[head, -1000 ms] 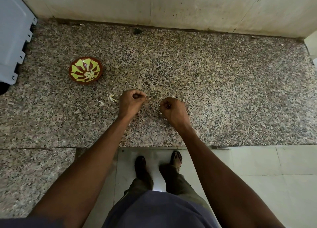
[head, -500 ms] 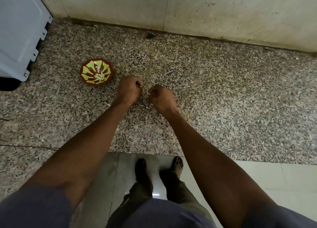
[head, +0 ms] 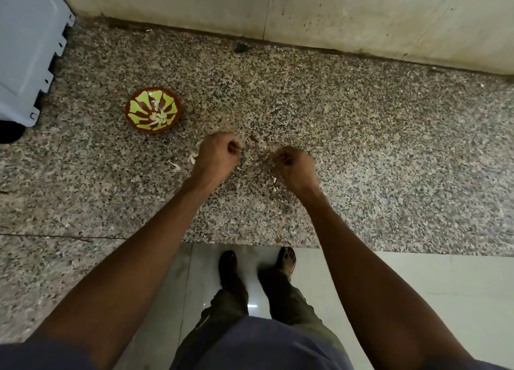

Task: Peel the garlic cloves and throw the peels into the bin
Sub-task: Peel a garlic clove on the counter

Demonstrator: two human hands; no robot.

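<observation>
Both my hands hover over the speckled granite counter (head: 361, 152), fingers curled in. My left hand (head: 218, 157) pinches a small pale piece, apparently a garlic clove, at its fingertips. My right hand (head: 296, 166) is about a hand's width to the right and pinches a thin pale scrap that looks like peel. Motion blur hides the details of both. A red bowl with a green leaf pattern (head: 137, 107) stands up and to the left of my left hand, with pale garlic cloves (head: 159, 117) in its middle. Loose peels (head: 174, 164) lie on the counter beside my left hand.
More peel scraps (head: 274, 182) lie under my right wrist. A grey plastic appliance (head: 27, 50) fills the far left corner, with a dark object (head: 9, 132) below it. A stained wall (head: 361, 16) bounds the counter at the back. My feet (head: 228, 264) stand on pale floor tiles.
My hands, close together half a second ago, have pulled apart sideways. The camera view has shifted slightly; the bowl stays put.
</observation>
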